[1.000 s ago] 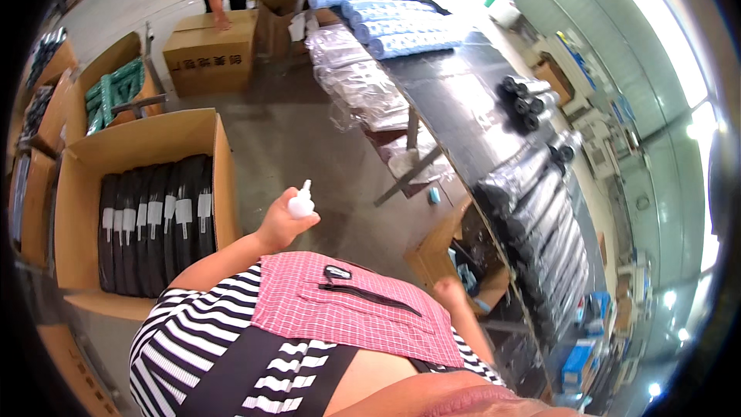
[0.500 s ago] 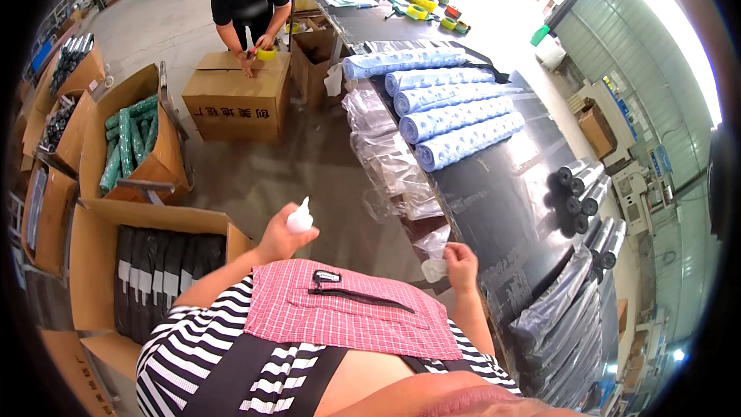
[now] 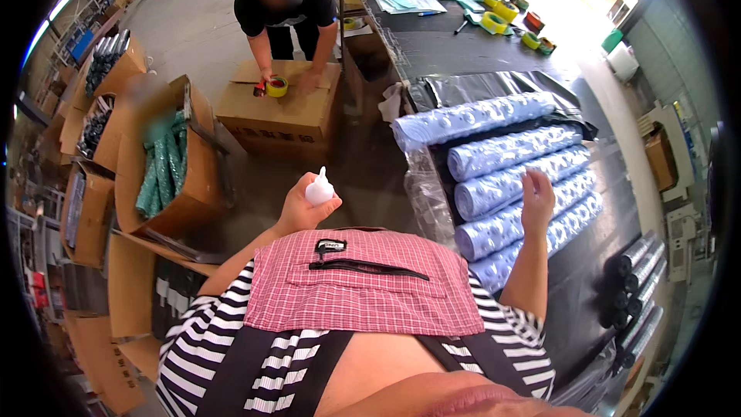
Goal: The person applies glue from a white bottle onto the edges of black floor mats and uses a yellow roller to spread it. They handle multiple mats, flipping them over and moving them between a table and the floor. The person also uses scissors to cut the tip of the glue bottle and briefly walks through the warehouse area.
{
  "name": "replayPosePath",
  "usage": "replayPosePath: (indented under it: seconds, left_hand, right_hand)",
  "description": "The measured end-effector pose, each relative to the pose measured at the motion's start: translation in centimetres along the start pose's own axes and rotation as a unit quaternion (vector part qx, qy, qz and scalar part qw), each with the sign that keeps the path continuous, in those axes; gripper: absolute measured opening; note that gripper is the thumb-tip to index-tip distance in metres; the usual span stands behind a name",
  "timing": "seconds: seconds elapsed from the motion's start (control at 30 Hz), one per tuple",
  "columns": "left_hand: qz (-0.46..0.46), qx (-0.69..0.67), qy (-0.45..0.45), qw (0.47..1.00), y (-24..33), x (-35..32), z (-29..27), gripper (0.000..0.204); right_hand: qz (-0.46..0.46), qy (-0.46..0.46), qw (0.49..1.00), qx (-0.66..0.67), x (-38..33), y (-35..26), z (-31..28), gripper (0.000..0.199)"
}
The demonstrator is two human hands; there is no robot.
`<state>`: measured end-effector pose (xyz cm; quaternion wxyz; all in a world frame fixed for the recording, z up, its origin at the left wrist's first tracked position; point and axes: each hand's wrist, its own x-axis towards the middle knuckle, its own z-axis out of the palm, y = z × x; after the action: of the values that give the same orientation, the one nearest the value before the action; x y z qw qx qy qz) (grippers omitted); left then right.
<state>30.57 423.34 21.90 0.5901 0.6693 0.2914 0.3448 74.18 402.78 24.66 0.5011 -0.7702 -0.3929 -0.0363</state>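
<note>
A small white squeeze bottle with a pointed nozzle [image 3: 320,188] is in my left hand [image 3: 294,210], whose fingers wrap around it in front of my body. My right hand [image 3: 538,202] is over the light-blue patterned rolls on the dark table. Its fingers are loosely bent and nothing shows in them; whether they touch a roll I cannot tell. The nearest roll under it is the middle blue roll [image 3: 494,193]. Several such rolls lie side by side, shiny as if wrapped in clear film.
Across from me a person in black holds a tape dispenser [image 3: 275,86] on a closed carton [image 3: 270,112]. Open boxes stand left, one with green rolls [image 3: 164,162]. Dark rolls [image 3: 637,278] lie at the table's right; yellow tape rolls [image 3: 494,22] sit farther back. Clear plastic [image 3: 426,193] hangs off the table edge.
My right hand has moved from the table edge, where it held thin clear plastic, up over the blue rolls. My left hand keeps the bottle. The view has shifted; the other person's tape dispenser has moved.
</note>
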Motion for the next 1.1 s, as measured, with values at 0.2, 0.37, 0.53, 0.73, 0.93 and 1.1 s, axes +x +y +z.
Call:
replayPosePath:
  seconds: [0.2,0.37,0.53,0.73,0.93,1.1]
  left_hand:
    - [-0.005,0.022,0.024,0.999,-1.2,10.7,-4.8,0.023]
    - [-0.045,0.005,-0.047,0.998,-5.3,21.8,-8.9,0.022]
    - [-0.084,-0.043,-0.148,0.984,-7.4,33.6,-11.3,0.024]
    - [-0.090,-0.082,-0.232,0.965,-9.0,44.2,-8.2,0.025]
    - [-0.076,-0.070,-0.276,0.955,-11.4,52.3,-3.3,0.024]
    - [-0.052,-0.033,-0.209,0.976,-14.5,62.4,1.6,0.025]
  right_hand:
    - [-0.211,-0.382,0.897,-0.071,11.6,-8.2,22.2,0.037]
    - [-0.048,-0.536,0.783,-0.312,14.3,-6.8,29.5,0.053]
    - [0.080,-0.409,0.844,-0.337,14.8,-2.9,25.8,0.049]
    - [0.183,-0.246,0.906,-0.292,15.0,-2.2,25.4,0.036]
    - [0.452,-0.487,0.744,0.073,27.4,2.1,22.5,0.038]
    - [0.186,-0.270,0.944,0.050,49.5,16.8,27.9,0.020]
